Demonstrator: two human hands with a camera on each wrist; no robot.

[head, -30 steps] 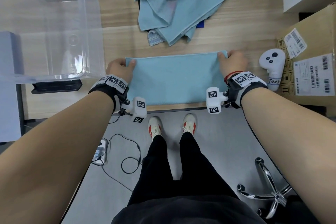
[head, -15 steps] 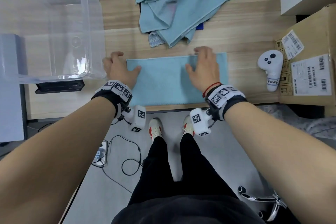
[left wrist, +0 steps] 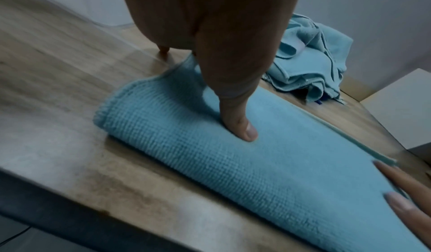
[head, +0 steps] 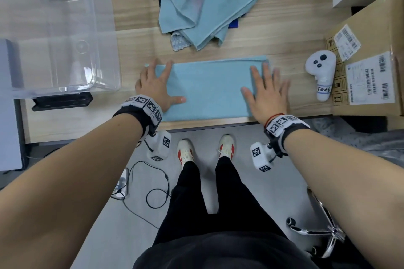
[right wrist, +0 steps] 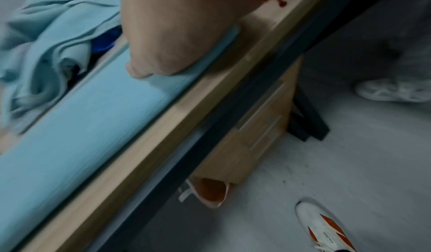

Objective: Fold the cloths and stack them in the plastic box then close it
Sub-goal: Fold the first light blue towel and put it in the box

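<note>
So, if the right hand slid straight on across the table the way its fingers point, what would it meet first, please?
The right hand lies flat on the folded cloth, fingers pointing away from the person. Beyond the cloth's far edge comes bare table; the way looks free, though the cloth pile lies just left of that line.

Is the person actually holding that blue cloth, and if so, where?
Nothing is gripped. Both hands lie flat on the folded blue cloth: the left hand presses its left end, the right hand its right end, fingers spread.
</note>
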